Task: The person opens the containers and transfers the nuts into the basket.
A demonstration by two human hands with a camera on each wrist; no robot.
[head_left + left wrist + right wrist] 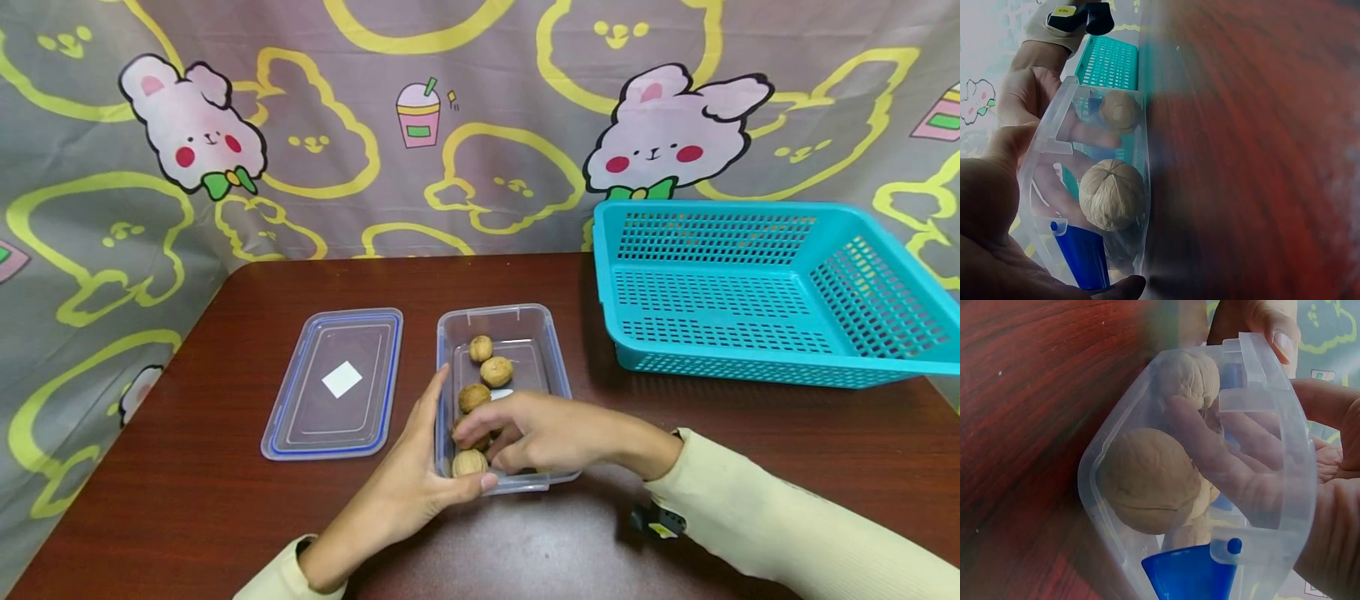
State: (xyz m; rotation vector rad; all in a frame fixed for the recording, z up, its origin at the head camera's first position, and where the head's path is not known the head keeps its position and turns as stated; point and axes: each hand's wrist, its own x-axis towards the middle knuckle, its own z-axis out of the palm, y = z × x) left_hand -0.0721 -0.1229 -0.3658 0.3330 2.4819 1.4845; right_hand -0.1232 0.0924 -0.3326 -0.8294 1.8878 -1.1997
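Note:
A clear plastic container (558,383) stands on the table with several walnuts (497,372) inside. My left hand (420,471) grips its near left corner, fingers along the outer left wall and thumb over the near rim. Inside the container, my right hand (547,433) reaches down with its fingers spread among the nearer walnuts; the index finger overlaps one of them. A pale walnut (1113,194) shows through the near wall in the left wrist view. In the right wrist view, fingertips lie right at one walnut (1194,381), while a larger-looking walnut (1147,481) sits closer.
Left of the container lies a clear lid (300,417) with a blue seal and a white square label. A turquoise perforated basket (735,362) stands at the right rear of the brown table (187,500). A patterned cloth (517,83) hangs behind.

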